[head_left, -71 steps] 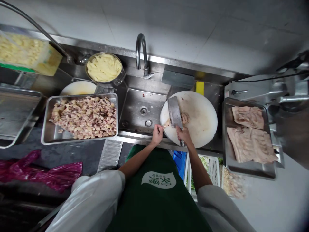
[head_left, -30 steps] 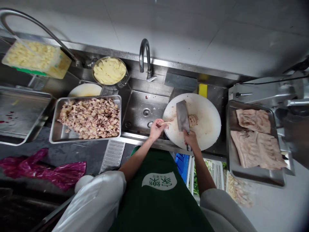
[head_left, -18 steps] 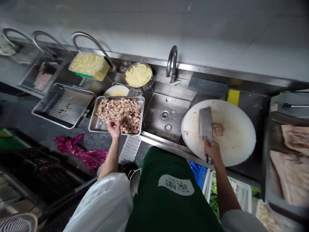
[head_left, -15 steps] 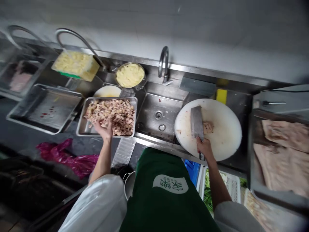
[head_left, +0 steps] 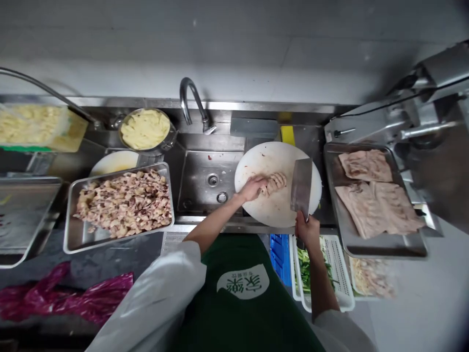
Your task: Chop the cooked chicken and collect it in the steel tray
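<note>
On the round white cutting board (head_left: 271, 212) lies a small row of cut pale meat (head_left: 276, 182). My left hand (head_left: 252, 188) is at the left end of that meat, its fingers closed on it. My right hand (head_left: 308, 229) grips the handle of a cleaver (head_left: 302, 183). The broad blade is over the right part of the board, apart from the meat. To the left, a metal tray (head_left: 117, 238) holds a heap of chopped meat (head_left: 126, 203).
A sink (head_left: 198, 171) with a faucet (head_left: 194, 102) lies left of the board. At right, a metal tray (head_left: 377, 249) holds large meat slabs (head_left: 377, 205). Behind the left tray stands a bowl of pale yellow pieces (head_left: 145, 128). Baskets of greens (head_left: 311, 269) sit below the counter.
My left hand has left the chopped meat in the left tray and come to the meat on the board. The cleaver has shifted to the right of that meat. The view has swung right.
</note>
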Demonstrator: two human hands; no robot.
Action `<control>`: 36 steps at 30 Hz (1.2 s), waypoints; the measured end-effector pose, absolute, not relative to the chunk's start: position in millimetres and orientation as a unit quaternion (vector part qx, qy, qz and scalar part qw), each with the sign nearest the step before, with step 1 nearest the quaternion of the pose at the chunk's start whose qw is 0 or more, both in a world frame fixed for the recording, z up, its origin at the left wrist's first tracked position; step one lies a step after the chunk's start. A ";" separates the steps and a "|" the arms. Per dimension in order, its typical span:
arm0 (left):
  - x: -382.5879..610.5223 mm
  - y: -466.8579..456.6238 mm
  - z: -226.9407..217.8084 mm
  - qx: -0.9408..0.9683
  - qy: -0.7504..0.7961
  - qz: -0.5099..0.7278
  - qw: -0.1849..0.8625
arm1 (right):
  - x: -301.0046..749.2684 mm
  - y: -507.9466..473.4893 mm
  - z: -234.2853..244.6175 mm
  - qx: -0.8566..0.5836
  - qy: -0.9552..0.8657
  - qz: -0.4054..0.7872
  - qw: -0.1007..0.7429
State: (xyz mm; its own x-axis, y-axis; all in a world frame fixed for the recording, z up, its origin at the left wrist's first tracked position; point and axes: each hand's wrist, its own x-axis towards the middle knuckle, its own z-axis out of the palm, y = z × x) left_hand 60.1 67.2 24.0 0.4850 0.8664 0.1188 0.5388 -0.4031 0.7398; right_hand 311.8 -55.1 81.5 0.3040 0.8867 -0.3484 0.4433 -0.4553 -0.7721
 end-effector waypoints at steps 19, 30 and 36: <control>26.0 17.2 28.3 0.633 0.587 0.343 0.371 | 243.0 -38.7 102.2 -0.692 -0.667 0.266 0.075; 25.7 5.4 5.7 0.609 0.572 0.415 0.361 | 216.1 -0.4 88.0 -0.662 -0.682 0.312 0.006; 28.6 -1.6 10.3 0.613 0.575 0.418 0.345 | 196.1 -4.3 83.7 -0.673 -0.671 0.305 0.057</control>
